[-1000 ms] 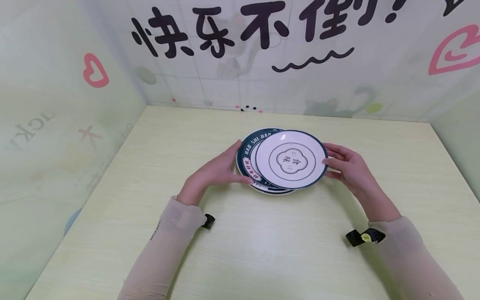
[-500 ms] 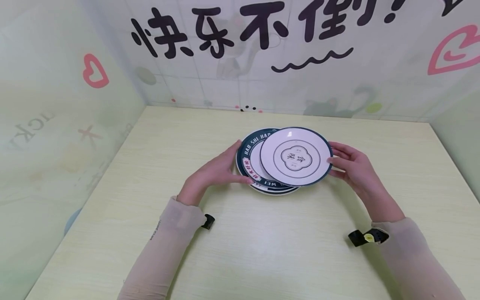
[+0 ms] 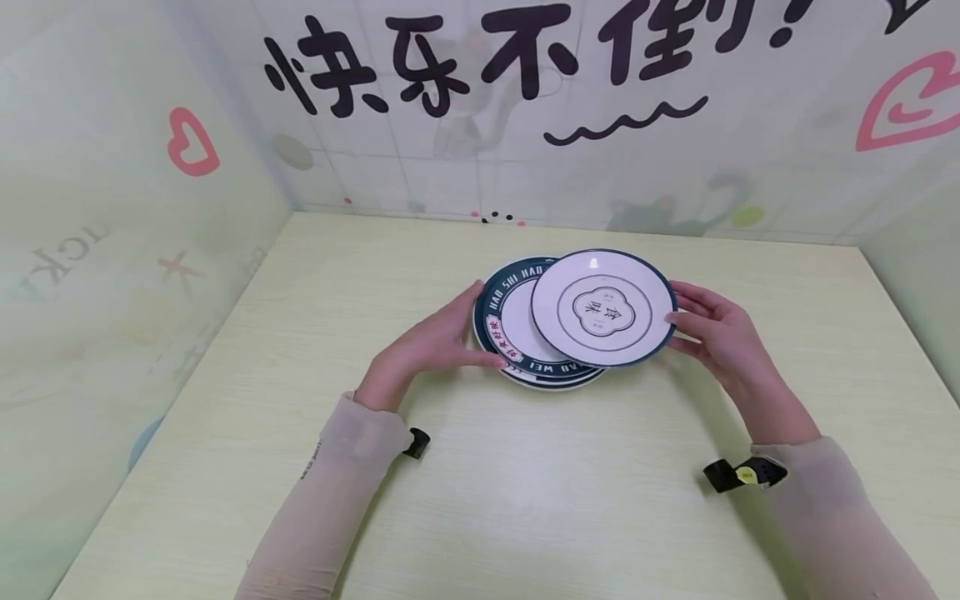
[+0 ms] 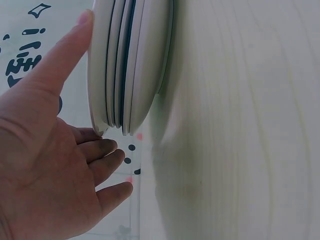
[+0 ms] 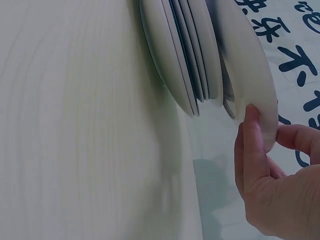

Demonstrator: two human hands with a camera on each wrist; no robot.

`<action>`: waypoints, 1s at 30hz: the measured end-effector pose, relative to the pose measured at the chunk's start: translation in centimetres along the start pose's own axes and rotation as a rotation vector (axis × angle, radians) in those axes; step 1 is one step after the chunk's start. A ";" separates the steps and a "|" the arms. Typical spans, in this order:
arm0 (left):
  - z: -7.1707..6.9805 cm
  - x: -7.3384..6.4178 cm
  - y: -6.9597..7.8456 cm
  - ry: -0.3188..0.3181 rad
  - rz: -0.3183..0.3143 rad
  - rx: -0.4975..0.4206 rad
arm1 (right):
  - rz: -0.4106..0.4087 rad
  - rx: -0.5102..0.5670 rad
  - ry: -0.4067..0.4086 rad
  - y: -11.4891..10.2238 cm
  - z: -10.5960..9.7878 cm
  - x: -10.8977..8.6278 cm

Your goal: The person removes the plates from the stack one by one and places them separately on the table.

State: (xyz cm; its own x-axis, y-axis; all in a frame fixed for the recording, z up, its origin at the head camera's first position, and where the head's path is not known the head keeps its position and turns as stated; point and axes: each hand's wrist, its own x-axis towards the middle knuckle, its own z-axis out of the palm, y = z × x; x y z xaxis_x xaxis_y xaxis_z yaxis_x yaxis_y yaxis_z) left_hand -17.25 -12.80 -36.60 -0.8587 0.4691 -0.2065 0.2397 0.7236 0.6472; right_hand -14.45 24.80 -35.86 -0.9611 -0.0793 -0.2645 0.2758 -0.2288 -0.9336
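Observation:
A white plate with a dark green rim and a flower-shaped emblem is pinched at its right edge by my right hand. The right wrist view shows that plate tilted up from the stack, with the thumb on one face and fingers on the other. Below it, offset to the left, lies a stack of several plates, the uppermost with a green lettered border. My left hand rests against the stack's left side. In the left wrist view its thumb and some fingertips touch the plate edges, the fingers loosely extended.
The stack stands on a pale wood-grain table, toward its back. A printed back wall with large black characters rises behind, and a side wall stands at the left. Black wrist straps show at both sleeves.
My right hand has moved the top plate to the right and slightly back, uncovering more of the plate beneath. My left hand and the stack have stayed in place.

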 end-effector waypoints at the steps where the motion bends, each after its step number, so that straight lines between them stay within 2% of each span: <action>1: 0.0 0.0 0.0 0.000 -0.001 0.003 | -0.001 0.003 0.002 0.0 -0.1 0.0; 12: -0.1 -0.1 0.2 -0.002 -0.008 0.013 | -0.029 0.030 0.024 -0.2 -0.9 -0.2; 26: -0.2 0.0 0.1 0.013 0.010 -0.005 | -0.070 0.130 0.023 -0.8 -1.7 -0.4; 30: 0.1 -0.2 0.0 0.005 -0.005 -0.004 | -0.061 0.159 0.038 -0.7 -2.0 -0.6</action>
State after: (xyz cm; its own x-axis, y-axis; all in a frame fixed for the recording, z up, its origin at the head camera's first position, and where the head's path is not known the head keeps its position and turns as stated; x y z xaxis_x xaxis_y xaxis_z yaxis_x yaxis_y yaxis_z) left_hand -17.05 -12.80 -36.62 -0.8618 0.4634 -0.2061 0.2337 0.7235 0.6496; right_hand -14.08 26.95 -35.49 -0.9751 -0.0241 -0.2203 0.2126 -0.3824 -0.8992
